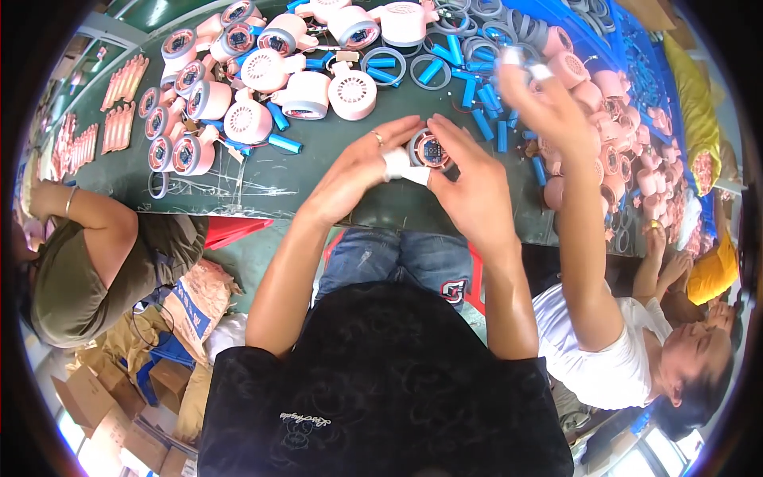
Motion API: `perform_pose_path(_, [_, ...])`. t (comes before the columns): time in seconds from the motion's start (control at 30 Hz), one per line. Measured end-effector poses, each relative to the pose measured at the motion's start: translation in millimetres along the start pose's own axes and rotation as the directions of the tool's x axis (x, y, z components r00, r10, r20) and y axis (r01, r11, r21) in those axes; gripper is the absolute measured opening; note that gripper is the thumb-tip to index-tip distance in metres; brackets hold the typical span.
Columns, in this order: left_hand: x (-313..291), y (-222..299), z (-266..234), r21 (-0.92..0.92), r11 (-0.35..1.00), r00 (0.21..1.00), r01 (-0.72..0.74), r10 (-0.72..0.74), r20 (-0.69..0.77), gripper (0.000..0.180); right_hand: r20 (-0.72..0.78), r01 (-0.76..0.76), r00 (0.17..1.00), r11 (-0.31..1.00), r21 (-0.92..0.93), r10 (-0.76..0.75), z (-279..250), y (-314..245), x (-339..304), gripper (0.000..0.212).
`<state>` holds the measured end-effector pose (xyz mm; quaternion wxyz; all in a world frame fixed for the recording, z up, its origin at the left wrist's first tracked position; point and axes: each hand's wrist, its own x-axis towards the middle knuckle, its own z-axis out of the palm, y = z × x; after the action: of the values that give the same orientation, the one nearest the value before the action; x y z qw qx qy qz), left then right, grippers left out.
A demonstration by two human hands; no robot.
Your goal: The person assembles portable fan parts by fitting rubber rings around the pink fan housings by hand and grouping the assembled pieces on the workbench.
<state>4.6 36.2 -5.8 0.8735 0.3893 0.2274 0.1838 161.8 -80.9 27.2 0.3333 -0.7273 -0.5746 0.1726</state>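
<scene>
Both my hands hold a round pink mini-fan housing [430, 151] over the table's near edge. A grey ring runs around its rim, and a dark circuit board shows inside. My left hand [354, 168] curves around its left side, fingers closed against it. My right hand [475, 184] wraps its right side, with fingers along the top edge. White wrapping covers my thumbs, and they meet at the housing's lower edge. Beyond my hands, blue battery cells [482, 125] and loose grey rings [430, 72] lie scattered on the dark green table [262, 187].
Pink fan housings [247, 121] cover the table's far left. More pink parts [612, 127] are heaped at the right beside blue bins [584, 36]. A co-worker's hand [544, 107] reaches over the table close to my right. Another person's arm [95, 219] rests at the left.
</scene>
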Motion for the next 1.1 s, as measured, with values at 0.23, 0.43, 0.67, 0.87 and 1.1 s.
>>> perform_pose_path(0.23, [2.3, -24.2, 19.7, 0.478, 0.87, 0.949, -0.118, 0.241, -0.204, 0.049, 0.114, -0.292, 0.955, 0.816, 0.499, 0.273, -9.8, 21.6, -6.1, 0.056])
perform_pose_path(0.43, [5.8, -15.5, 25.3, 0.549, 0.835, 0.957, -0.023, 0.178, -0.23, 0.052, 0.2, -0.504, 0.837, 0.575, 0.645, 0.509, 0.7, 26.0, 1.5, 0.029])
perform_pose_path(0.67, [1.2, -21.2, 30.7, 0.515, 0.857, 0.95, -0.022, 0.178, -0.255, 0.052, 0.055, -0.327, 0.92, 0.682, 0.654, 0.389, 8.6, 22.2, -3.6, 0.025])
perform_pose_path(0.87, [3.8, -15.7, 34.4, 0.43, 0.903, 0.939, -0.03, 0.173, -0.298, 0.049, 0.198, -0.517, 0.836, 0.617, 0.594, 0.512, -2.7, 16.0, 12.5, 0.028])
perform_pose_path(1.1, [9.3, -23.6, 34.4, 0.453, 0.89, 0.917, -0.056, 0.225, -0.33, 0.038, 0.242, -0.554, 0.815, 0.586, 0.592, 0.526, 5.8, 30.4, 25.3, 0.025])
